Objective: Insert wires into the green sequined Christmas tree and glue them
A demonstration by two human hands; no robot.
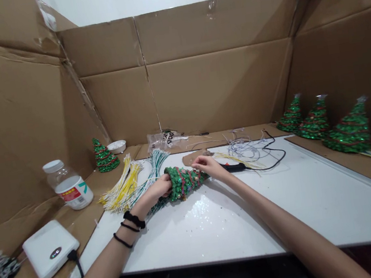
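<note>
A green cone-shaped tree (185, 183) with red trim and small coloured bits lies on its side above the white board (199, 230). At its wide base is my left hand (163, 186), fingers reaching inside the rim and holding it. My right hand (208, 165) is over the narrow half, thumb and fingertips pinched together close to the tree's surface; whatever is between them is too small to name. Behind the right hand a black-handled tool (234, 167) with a cord lies on the board, partly hidden.
Yellow (125, 182) and green wire bundles (157, 161) lie left of the tree. Further left are a jar (70, 186), a white device (50, 249) and a small tree (104, 155). Tangled wires (248, 148) lie behind; several trees (350, 130) stand right. Cardboard walls (219, 83) surround the board.
</note>
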